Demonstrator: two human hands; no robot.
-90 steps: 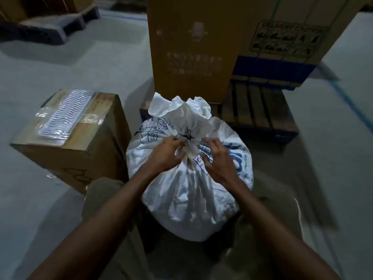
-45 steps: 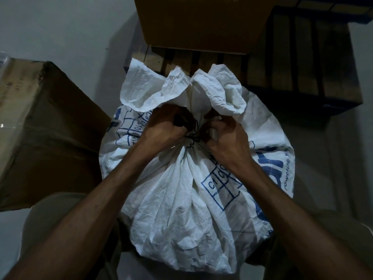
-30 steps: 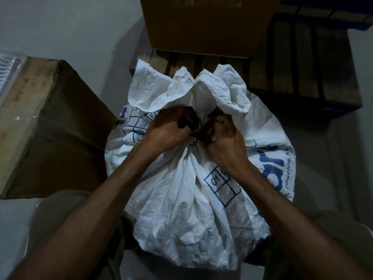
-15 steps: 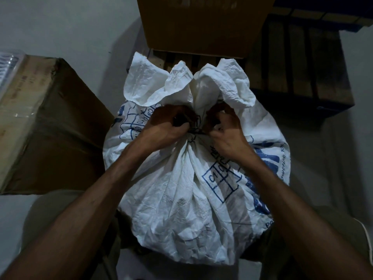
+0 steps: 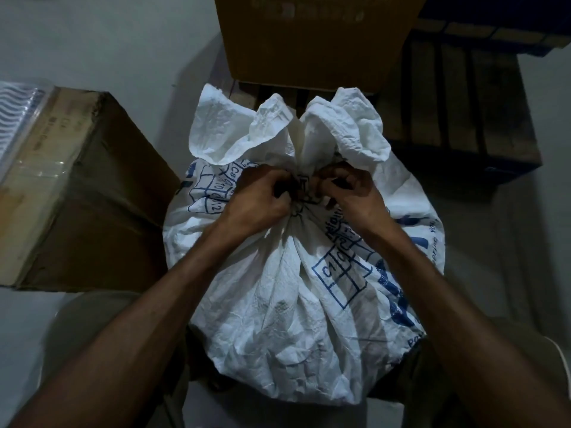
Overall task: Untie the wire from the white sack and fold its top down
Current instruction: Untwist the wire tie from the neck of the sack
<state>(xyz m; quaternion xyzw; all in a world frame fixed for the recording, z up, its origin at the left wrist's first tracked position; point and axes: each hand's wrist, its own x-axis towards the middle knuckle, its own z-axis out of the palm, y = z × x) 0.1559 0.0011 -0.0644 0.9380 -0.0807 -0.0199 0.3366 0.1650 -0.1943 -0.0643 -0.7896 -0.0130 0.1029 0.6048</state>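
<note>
White woven sack [image 5: 278,304], crinkled, with blue print, sits on the floor directly under both hands, between the person's knees. Its neck is cinched; the loose top [image 5: 278,131] flares just beyond the fingertips in two ruffled lobes.

Left hand [image 5: 259,202]: fingers curled tight, pinching at the gathered neck from its own side. Right hand [image 5: 349,193]: likewise curled, thumb and fingers pinching the neck opposite. The two hands nearly touch. Between them a thin dark wire [image 5: 301,196] shows as a small knot of strands; which hand actually has the wire end I cannot tell.

Handling, as judged: the fabric looks soft but papery-stiff, holds creases, probably a little slick. The bulging body suggests a full, heavy load, so it should stay put while the neck is worked. The wire looks fine and springy and is likely to need untwisting rather than pulling. Best hold: one hand steadying the neck just below the tie, the other on the free wire ends. For the fold, take the top by its rim on either side.

Count: one sack, one wire tie, two hands. Left of the left hand, one cardboard box [image 5: 77,196] with a clear plastic pack [image 5: 15,118] on top. Beyond the fingertips, one larger carton [image 5: 309,38] on a wooden pallet [image 5: 463,112].
</note>
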